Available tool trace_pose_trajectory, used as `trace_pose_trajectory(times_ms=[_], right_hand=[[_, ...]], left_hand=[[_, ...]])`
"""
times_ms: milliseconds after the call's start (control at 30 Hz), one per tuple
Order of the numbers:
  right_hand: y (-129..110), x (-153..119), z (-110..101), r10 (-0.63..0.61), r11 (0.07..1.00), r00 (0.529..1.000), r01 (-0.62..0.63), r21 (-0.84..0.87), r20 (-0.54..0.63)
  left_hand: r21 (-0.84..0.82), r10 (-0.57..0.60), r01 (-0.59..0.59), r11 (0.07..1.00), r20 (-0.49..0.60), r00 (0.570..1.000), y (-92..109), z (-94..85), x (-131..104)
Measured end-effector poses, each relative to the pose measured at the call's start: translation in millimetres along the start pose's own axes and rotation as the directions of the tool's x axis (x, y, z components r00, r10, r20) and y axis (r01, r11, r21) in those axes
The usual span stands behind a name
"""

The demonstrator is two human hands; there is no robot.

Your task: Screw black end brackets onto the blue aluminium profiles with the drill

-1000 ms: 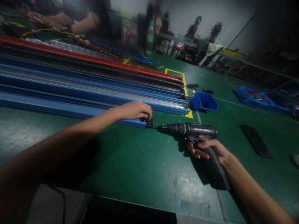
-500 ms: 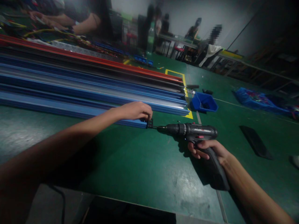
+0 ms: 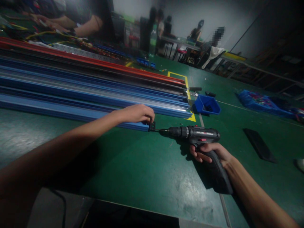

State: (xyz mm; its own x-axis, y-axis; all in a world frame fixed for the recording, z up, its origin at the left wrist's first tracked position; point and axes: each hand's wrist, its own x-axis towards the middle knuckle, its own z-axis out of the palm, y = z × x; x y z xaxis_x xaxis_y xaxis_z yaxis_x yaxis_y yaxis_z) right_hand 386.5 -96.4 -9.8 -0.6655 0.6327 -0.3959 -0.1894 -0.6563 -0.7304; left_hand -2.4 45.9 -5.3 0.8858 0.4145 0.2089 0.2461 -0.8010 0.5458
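Observation:
My right hand (image 3: 211, 153) is wrapped round the grip of a black cordless drill (image 3: 204, 134), which lies nearly level over the green table and points left. The drill's bit reaches a small black end cap (image 3: 152, 126) at the right end of a blue metal profile (image 3: 133, 125). My left hand (image 3: 142, 114) is closed over that end, its fingertips pinching the black end cap against the profile. The far side of the cap and part of the profile are hidden behind my left hand and forearm.
More long blue, black and red profiles (image 3: 118, 68) lie side by side behind. To their right stands a blue bin (image 3: 207, 104). A flat black piece (image 3: 259, 145) lies at the right on the green table (image 3: 142, 171). A co-worker's arms (image 3: 83, 28) are over wires at the back left.
Almost nothing differs. Both hands, the drill and the end cap keep their places relative to each other, while the whole view has shifted very slightly.

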Motion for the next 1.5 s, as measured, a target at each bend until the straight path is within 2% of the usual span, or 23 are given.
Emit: trace_pose_trajectory(times_ms=[867,1267,1500], right_hand=[[-0.5,1.4,0.8,-0.023,1.000,0.999,0.023,-0.003,0.046],[-1.5,0.6,7.3,-0.016,1.000,1.000,0.016,0.018,-0.010],[1.1,3.1,0.0,-0.044,0.999,0.997,0.043,0.007,0.065]], left_hand=[[0.004,-0.006,0.006,1.000,-0.007,1.000,1.3,-0.2,-0.3],[-0.001,0.005,-0.005,1.000,-0.005,1.000,0.9,-0.1,-0.5],[0.016,-0.002,0.002,1.000,0.004,1.000,-1.5,0.9,0.0]])
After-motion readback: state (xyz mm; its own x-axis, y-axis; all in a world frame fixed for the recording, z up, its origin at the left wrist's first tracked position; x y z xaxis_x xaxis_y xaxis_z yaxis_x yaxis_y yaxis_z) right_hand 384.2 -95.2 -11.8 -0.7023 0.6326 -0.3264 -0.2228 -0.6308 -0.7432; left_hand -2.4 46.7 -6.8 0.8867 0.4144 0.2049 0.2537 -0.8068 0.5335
